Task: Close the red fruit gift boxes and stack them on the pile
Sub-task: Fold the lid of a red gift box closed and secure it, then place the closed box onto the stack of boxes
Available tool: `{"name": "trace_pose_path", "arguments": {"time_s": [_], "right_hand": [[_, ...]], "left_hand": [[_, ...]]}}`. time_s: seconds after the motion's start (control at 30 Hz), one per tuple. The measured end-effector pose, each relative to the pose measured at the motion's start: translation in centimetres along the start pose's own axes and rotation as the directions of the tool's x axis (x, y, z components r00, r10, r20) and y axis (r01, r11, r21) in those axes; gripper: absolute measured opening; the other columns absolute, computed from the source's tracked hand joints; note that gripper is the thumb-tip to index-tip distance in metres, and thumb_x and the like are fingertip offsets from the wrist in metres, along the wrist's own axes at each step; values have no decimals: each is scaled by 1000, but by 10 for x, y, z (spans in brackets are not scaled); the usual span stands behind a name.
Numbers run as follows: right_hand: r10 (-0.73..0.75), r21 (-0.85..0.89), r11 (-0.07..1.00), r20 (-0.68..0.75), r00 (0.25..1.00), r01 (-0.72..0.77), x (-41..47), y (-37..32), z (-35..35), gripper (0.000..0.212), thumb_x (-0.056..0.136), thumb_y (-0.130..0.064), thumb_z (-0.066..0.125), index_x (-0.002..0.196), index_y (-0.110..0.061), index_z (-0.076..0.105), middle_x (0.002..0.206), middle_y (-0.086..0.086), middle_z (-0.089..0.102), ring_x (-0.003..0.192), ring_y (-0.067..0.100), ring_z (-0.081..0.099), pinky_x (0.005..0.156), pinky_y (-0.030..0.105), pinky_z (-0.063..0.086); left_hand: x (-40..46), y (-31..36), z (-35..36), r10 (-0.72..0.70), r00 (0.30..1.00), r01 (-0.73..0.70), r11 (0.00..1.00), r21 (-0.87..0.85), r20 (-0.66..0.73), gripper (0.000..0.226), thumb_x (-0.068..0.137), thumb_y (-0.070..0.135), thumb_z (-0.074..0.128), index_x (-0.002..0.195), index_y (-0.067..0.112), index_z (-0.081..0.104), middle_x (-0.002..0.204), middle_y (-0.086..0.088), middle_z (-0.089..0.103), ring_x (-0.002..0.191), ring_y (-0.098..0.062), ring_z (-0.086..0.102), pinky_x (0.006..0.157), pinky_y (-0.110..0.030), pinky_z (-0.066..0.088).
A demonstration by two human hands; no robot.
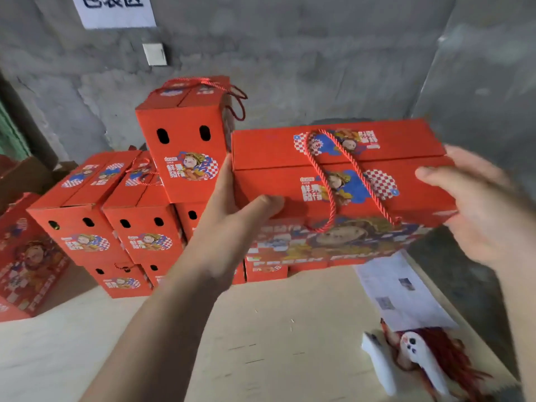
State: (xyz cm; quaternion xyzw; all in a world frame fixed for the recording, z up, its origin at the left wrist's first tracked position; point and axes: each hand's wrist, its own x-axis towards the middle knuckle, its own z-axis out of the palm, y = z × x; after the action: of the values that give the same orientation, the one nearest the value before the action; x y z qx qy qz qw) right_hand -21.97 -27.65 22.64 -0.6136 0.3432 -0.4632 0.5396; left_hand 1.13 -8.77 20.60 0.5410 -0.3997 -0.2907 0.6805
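A closed red fruit gift box [406, 146] with a red rope handle hangs in the air at centre right, held between both hands. My left hand [229, 216] grips its left end, thumb on the front face. My right hand [487, 207] clasps its right end. Behind and to the left stands the pile of closed red boxes [139, 221], stacked two and three high, with one box [182, 140] on top. The held box is level with that top box and to its right.
A pale wooden table [261, 343] lies below the hands. On it at the right lie white papers [403, 291], two white controllers [417, 358] and a bundle of red cords [452, 352]. Another red box [29, 265] lies at far left. A grey concrete wall is behind.
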Motion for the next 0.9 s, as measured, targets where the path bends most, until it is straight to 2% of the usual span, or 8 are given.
{"name": "trace_pose_path", "arguments": {"time_s": [0.17, 0.3, 0.43, 0.53, 0.6, 0.7, 0.8, 0.9], "right_hand": [[-126, 40, 991, 8, 992, 126, 92, -58, -10, 31, 90, -10, 71, 119, -22, 70, 91, -6, 80, 84, 10, 77, 59, 24, 59], [-208, 46, 977, -16, 978, 208, 177, -73, 22, 44, 79, -23, 75, 122, -23, 68, 97, -2, 76, 79, 8, 76, 61, 24, 58], [-156, -355, 905, 234, 960, 234, 222, -13, 60, 49, 92, -45, 72, 137, -34, 57, 134, 1, 56, 117, 24, 64, 99, 37, 55], [-181, -507, 818, 221, 958, 272, 227, 28, 71, 58, 90, -47, 77, 138, -44, 44, 135, 3, 30, 113, 24, 55, 85, 31, 55], [-275, -500, 802, 176, 945, 327, 230, 33, 75, 60, 87, -46, 80, 137, -41, 47, 132, 4, 29, 106, 18, 52, 80, 21, 48], [-332, -467, 806, 152, 931, 364, 237, 25, 72, 54, 83, -41, 85, 129, -34, 58, 125, 0, 37, 105, 17, 54, 76, 15, 41], [-403, -412, 806, 145, 904, 425, 248, 12, 68, 39, 86, -42, 82, 120, -39, 64, 125, 0, 48, 108, 18, 61, 72, 19, 52], [-430, -323, 824, 180, 885, 466, 252, 16, 75, 25, 92, -39, 76, 113, -45, 64, 130, 0, 51, 110, 14, 64, 71, 14, 57]], "left_hand": [[76, 48, 39, 51, 998, -55, 996, -72, -48, 56, 83, 15, 72, 136, 18, 56, 113, -11, 78, 103, -31, 76, 85, -47, 63], [155, 58, 38, 64, 963, -95, 989, -110, -260, 70, 92, 12, 74, 153, 18, 41, 125, -10, 69, 96, -25, 78, 80, -47, 65], [199, 26, 18, 112, 909, 44, 932, 359, -401, 57, 103, 16, 59, 157, 18, 40, 148, -11, 58, 83, 3, 70, 67, -18, 56], [198, -3, 23, 78, 945, 129, 805, 578, -319, 77, 98, 24, 67, 159, 40, 22, 123, 6, 65, 84, -12, 71, 62, -27, 59], [196, -16, 31, 45, 936, 187, 775, 603, -348, 85, 94, 21, 69, 151, 50, 13, 105, 9, 65, 77, -18, 70, 59, -34, 61], [207, -7, 33, 93, 887, 188, 823, 536, -453, 64, 92, 10, 62, 138, 44, 34, 101, 4, 67, 67, -16, 66, 47, -27, 52], [216, 5, 23, 165, 864, 96, 873, 478, -476, 58, 92, 2, 62, 133, 41, 50, 105, 9, 68, 63, -6, 68, 42, -18, 45], [212, 1, 13, 144, 872, 92, 890, 447, -467, 66, 92, 1, 63, 141, 41, 44, 114, 5, 68, 68, -7, 70, 45, -19, 48]]}}
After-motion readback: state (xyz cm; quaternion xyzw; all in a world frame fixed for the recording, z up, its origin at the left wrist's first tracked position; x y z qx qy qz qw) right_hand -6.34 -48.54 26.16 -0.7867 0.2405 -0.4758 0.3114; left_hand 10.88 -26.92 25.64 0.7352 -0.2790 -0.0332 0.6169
